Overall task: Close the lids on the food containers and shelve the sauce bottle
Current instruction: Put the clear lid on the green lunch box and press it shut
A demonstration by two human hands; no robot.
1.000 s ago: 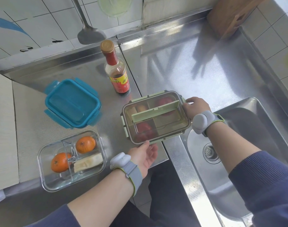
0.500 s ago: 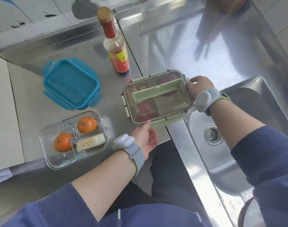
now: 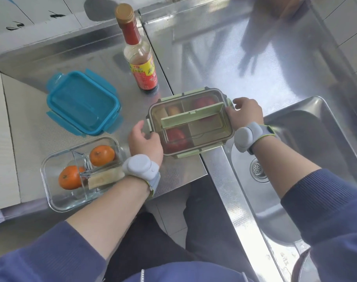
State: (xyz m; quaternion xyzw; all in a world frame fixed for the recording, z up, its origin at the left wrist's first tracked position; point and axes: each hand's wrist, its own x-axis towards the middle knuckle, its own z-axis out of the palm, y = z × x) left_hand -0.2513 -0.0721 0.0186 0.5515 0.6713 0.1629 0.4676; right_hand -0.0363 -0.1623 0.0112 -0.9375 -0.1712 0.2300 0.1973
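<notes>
A green-rimmed food container (image 3: 204, 127) with a clear lid on it sits on the steel counter, red fruit showing inside. My left hand (image 3: 145, 141) grips its left end and my right hand (image 3: 244, 112) grips its right end. To the left stands an open glass container (image 3: 55, 192) holding two oranges (image 3: 102, 155) and a pale slab of food. Its blue lid (image 3: 82, 102) lies flat on the counter behind it. A sauce bottle (image 3: 141, 64) with a red neck and gold cap stands upright just behind the green container.
A steel sink (image 3: 315, 139) with a drain opens to the right of the green container. The counter's front edge (image 3: 179, 180) runs just below my left wrist. Tiled wall rises at the back. A pale wooden board (image 3: 0, 149) lies at the far left.
My left hand has moved from the container's front edge to its left end. The view has tilted down and closer. My right hand stays at the right end.
</notes>
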